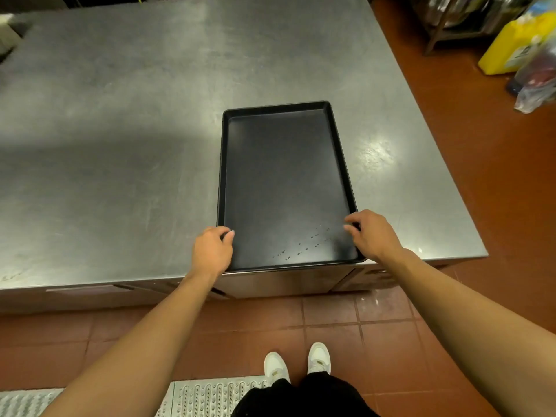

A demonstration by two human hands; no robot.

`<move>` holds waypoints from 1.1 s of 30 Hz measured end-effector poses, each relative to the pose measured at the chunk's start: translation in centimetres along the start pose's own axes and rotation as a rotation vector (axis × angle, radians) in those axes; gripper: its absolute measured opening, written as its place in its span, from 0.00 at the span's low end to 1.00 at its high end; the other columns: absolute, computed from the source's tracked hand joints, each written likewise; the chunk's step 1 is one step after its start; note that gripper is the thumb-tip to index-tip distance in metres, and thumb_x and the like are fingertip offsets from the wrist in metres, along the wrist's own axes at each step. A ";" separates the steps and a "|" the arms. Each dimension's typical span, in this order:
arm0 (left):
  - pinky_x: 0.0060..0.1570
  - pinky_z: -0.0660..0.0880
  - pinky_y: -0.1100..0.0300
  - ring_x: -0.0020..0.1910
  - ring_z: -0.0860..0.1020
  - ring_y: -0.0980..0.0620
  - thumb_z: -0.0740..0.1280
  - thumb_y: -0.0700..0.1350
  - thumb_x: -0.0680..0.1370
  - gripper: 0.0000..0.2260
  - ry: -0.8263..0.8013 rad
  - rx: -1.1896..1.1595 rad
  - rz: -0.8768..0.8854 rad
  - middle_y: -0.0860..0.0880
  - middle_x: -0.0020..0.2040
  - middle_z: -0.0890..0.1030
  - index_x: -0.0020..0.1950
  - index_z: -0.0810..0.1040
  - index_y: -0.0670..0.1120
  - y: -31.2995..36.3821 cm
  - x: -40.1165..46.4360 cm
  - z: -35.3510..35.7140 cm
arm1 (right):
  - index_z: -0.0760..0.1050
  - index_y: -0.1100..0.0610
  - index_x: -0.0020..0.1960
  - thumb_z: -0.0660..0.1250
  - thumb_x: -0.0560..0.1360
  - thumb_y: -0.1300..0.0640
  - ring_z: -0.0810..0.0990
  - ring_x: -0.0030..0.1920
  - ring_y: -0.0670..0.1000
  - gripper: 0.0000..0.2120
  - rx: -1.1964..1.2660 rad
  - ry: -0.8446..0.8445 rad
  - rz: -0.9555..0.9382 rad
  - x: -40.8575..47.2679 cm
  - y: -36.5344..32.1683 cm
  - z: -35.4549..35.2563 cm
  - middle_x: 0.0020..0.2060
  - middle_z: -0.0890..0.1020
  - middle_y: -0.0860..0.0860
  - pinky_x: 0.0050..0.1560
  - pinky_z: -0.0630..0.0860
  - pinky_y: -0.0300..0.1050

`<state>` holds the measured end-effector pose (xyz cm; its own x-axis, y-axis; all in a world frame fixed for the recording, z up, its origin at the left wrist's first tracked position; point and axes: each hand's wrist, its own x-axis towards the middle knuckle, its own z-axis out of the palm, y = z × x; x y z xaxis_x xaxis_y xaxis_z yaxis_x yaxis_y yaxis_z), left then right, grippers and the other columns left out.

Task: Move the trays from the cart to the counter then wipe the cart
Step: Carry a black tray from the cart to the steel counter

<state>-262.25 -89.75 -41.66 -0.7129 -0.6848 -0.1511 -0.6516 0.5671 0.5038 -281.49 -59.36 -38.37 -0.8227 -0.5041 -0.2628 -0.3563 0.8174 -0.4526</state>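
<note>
Stainless steel covers the bench, and on it lies one black baking tray, flat, with its short near edge at the bench's front edge and its long sides running away from the person. One tray only is in view; the cart cannot be seen. A scatter of small droplets or crumbs sits on the tray's floor toward the near right corner; which they are is too small to tell. Two hands are on the tray, one at each near corner, well apart from each other. The left hand grips the near left corner, thumb curled over the rim onto the inside and the other fingers hidden round the outer edge. The right hand grips the right rim just beyond the near right corner, fingers curled over the rim and fingertips reaching down inside the tray. Both forearms are bare and stretch forward from the bottom corners of the view, nearly straight. Below, two white shoes stand on red-brown floor tiles, with one perforated metal grate to their left. At the far right on the floor stand one yellow jug and a clear plastic bag.
</note>
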 end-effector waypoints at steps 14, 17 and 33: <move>0.69 0.73 0.53 0.65 0.79 0.40 0.71 0.36 0.78 0.19 -0.079 -0.077 -0.332 0.40 0.65 0.82 0.70 0.79 0.42 -3.1 -1.9 1.7 | 0.75 0.66 0.70 0.65 0.81 0.65 0.79 0.62 0.65 0.17 0.118 -0.120 0.333 -2.0 1.8 2.2 0.63 0.81 0.63 0.61 0.76 0.50; 0.69 0.73 0.53 0.66 0.79 0.41 0.71 0.37 0.79 0.19 -0.059 -0.109 -0.362 0.41 0.66 0.81 0.70 0.79 0.43 -2.9 -2.5 1.7 | 0.76 0.66 0.68 0.63 0.82 0.66 0.78 0.63 0.66 0.16 0.127 -0.136 0.352 -2.3 1.6 2.1 0.63 0.81 0.64 0.61 0.75 0.49; 0.63 0.76 0.52 0.63 0.79 0.40 0.69 0.43 0.81 0.22 -0.079 -0.060 -0.388 0.41 0.64 0.82 0.74 0.74 0.41 -0.9 -3.7 1.1 | 0.67 0.62 0.78 0.66 0.83 0.58 0.74 0.71 0.62 0.25 0.191 -0.208 0.374 -2.1 1.3 1.5 0.73 0.75 0.59 0.68 0.72 0.49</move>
<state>-259.32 -87.18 -42.52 -0.4357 -0.8044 -0.4040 -0.8619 0.2435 0.4448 -279.53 -57.60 -39.69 -0.7659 -0.2457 -0.5942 0.0516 0.8977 -0.4376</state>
